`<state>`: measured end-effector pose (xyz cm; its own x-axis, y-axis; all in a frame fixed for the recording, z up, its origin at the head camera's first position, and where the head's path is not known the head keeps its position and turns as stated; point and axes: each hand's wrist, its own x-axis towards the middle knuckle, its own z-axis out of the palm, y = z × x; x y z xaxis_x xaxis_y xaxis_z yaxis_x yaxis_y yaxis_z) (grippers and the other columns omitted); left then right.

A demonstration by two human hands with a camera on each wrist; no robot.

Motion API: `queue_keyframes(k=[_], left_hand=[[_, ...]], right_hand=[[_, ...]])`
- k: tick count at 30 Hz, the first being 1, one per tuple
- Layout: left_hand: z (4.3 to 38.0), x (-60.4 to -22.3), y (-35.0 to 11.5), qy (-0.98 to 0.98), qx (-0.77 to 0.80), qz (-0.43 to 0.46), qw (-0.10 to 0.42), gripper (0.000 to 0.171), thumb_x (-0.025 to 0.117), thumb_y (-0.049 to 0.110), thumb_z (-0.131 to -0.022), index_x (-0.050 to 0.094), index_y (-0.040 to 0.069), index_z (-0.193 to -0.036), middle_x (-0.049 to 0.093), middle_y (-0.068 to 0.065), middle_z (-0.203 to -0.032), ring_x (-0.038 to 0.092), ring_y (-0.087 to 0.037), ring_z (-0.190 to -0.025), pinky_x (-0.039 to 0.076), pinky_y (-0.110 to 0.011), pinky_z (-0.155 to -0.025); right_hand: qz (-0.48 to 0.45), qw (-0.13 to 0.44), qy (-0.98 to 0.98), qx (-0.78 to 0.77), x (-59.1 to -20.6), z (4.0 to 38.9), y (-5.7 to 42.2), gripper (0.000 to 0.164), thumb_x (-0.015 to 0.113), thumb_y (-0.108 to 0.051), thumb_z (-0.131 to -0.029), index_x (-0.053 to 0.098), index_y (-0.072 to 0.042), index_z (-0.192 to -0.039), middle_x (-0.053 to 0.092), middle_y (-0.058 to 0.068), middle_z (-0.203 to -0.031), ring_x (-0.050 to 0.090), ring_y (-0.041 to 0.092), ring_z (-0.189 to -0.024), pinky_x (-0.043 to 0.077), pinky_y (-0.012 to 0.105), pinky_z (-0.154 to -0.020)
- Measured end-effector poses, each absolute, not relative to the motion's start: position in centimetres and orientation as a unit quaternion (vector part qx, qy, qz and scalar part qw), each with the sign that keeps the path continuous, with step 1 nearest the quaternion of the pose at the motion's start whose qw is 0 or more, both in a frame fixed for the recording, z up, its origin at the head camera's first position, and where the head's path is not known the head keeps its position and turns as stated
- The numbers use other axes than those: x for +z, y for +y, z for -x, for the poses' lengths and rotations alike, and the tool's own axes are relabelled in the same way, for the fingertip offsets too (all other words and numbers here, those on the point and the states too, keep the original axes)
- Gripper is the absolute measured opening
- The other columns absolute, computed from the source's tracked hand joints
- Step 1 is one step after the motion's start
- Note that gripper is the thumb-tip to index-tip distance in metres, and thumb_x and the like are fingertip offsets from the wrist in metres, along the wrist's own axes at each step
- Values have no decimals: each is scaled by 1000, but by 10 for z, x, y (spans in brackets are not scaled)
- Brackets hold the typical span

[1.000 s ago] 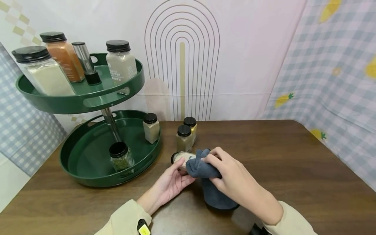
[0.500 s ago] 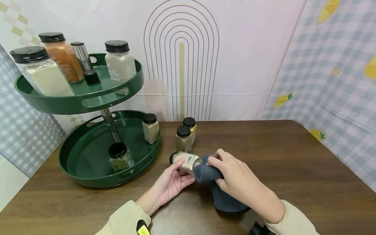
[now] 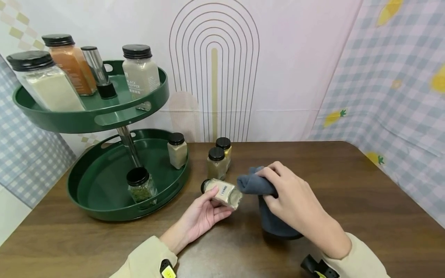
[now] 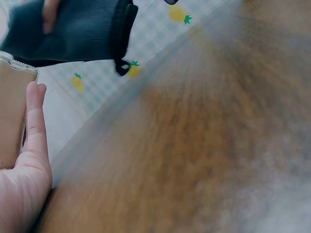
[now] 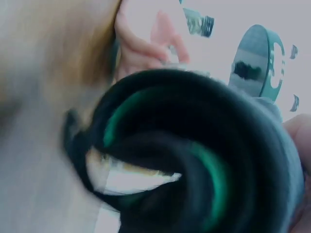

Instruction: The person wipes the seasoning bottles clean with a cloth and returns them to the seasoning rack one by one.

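Note:
My left hand (image 3: 199,218) holds a small glass spice jar (image 3: 225,193) tilted on its side, black lid toward the left and bottom toward the right, thumb on top near a printed label. Pale contents fill the jar; in the left wrist view only part of the jar (image 4: 12,111) shows beside the fingers. A folded dark blue-grey cloth (image 3: 257,184) is gripped by my right hand (image 3: 295,195), just right of the jar's bottom and apart from it. The cloth's loose part hangs toward the table. From the right wrist, the rolled cloth (image 5: 194,107) fills most of the view.
A green two-tier tray stand (image 3: 80,206) occupies the left, with large jars and a silver-and-black cylinder on top and two small jars below. Two more small jars, one greenish (image 3: 216,166) and one yellow (image 3: 224,143), stand on the wooden table (image 3: 313,166) behind the held jar.
My right hand has drawn the cloth off the jar, moving right and then slightly up. The jar's label and bottom have come into sight. My left hand stays nearly still.

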<state>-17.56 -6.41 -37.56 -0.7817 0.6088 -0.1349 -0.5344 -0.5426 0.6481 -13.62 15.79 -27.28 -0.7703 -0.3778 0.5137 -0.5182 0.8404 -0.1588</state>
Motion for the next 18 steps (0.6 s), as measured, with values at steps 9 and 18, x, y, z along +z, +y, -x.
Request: queue_keyframes(k=[9,18], left_hand=[[176,-375,-62,367,870,-50,326,44,43,35,-99,34,5,-130,66,-4,-102,65,-12,-90,52,-23,-83],[174,-375,-63,380,868,-44,316,43,42,34,-98,34,3,-128,65,-2,-99,66,-12,-88,52,-24,-82]], right_hand=[[-316,234,-906,158,-292,131,138,40,72,2,-64,62,-16,-98,52,-1,-96,55,10,-75,50,29,-63],[-296,195,-922,155,-292,134,140,39,70,5,-62,57,-18,-92,50,-3,-94,52,8,-71,45,24,-59]])
